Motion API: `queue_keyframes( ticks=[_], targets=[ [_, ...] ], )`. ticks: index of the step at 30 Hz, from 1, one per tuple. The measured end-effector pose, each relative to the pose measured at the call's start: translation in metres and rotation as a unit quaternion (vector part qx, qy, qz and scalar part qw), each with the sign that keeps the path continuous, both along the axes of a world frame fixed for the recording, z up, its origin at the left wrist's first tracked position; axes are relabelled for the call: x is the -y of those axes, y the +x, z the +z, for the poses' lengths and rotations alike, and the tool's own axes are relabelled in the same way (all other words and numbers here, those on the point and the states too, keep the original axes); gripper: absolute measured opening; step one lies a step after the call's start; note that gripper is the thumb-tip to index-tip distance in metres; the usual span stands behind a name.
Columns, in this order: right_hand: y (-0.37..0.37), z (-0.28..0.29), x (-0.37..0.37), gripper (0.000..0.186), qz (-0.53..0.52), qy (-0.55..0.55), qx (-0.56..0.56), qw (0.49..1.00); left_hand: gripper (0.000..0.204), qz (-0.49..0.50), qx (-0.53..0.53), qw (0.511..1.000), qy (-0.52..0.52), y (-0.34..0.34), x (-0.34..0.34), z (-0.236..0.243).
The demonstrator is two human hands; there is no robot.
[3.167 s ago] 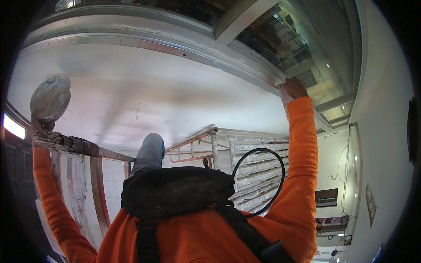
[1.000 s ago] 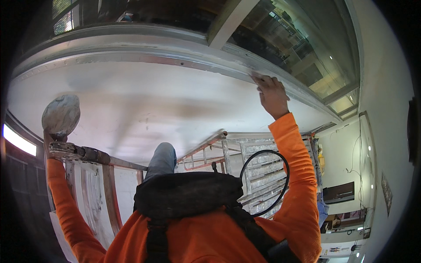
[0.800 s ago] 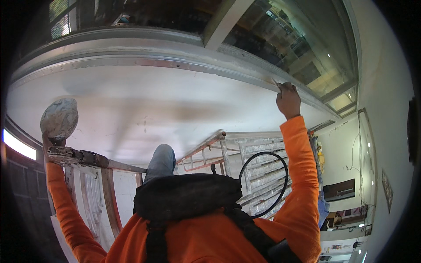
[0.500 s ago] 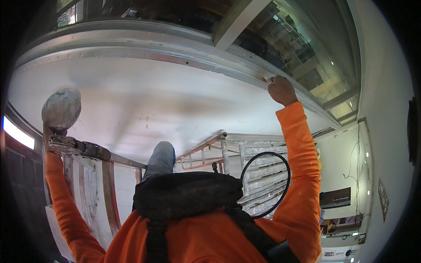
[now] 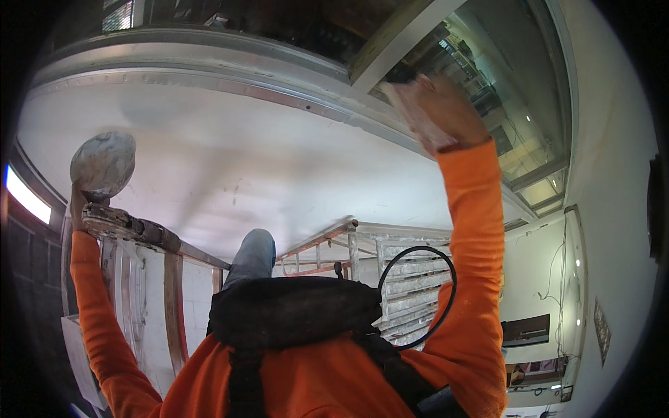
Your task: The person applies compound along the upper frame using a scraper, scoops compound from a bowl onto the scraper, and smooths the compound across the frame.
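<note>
At the far left, my left hand (image 5: 79, 200) holds a round, grey, smeared bowl-like object (image 5: 103, 161) beside the top end of a worn ladder (image 5: 118, 224). My right hand (image 5: 451, 108) is raised at the upper right, smeared by motion, with a pale flat object in it that I cannot make out, in front of the grey window frame (image 5: 279, 89) and its glass (image 5: 512, 76). Below the frame spreads a white panel (image 5: 230, 167) with smudges and small marks.
My knee (image 5: 254, 254) rises beside the ladder above a black chest bag (image 5: 293, 313). Paint-spattered scaffold rungs (image 5: 408, 292) and a reddish rail (image 5: 313, 237) stand below, behind a black cable loop. Along the right runs a white wall (image 5: 613, 209) with hanging wires.
My right hand has lifted from the frame's lower strip up over the glass and is now blurred. My left hand and the round object show higher in the picture than a second ago.
</note>
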State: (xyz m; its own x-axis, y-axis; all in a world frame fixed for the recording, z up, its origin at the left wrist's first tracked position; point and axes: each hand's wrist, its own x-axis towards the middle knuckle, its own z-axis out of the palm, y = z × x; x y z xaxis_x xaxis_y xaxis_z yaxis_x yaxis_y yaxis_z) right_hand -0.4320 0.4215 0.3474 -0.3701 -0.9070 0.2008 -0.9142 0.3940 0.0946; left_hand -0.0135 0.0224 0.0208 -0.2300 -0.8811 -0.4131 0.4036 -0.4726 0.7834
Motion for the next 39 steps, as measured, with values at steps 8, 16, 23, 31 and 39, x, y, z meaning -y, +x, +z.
queue_keyframes(
  ticks=[8, 16, 23, 31, 39],
  targets=[
    [-0.085, -0.035, -0.137, 0.035, -0.288, -0.004, -0.082, 0.954, 0.042, -0.006, -0.021, 1.000, -0.010, 0.009, 0.020, -0.020],
    [-0.150, -0.065, -0.163, 0.038, -0.413, -0.004, -0.109, 0.904, 0.045, 0.029, -0.030, 0.999, -0.007, 0.006, 0.011, -0.011],
    [-0.094, -0.049, -0.108, 0.040, -0.319, 0.140, -0.112, 0.931, 0.047, -0.001, -0.012, 1.000, 0.011, 0.010, 0.020, -0.020],
    [-0.017, -0.037, 0.000, 0.042, -0.211, 0.136, -0.031, 0.968, 0.046, 0.012, -0.033, 0.999, 0.004, 0.010, 0.007, -0.010],
    [0.035, -0.015, 0.054, 0.037, -0.097, 0.081, -0.009, 0.992, 0.051, -0.005, -0.088, 0.995, -0.042, 0.001, -0.002, 0.002]
  ],
)
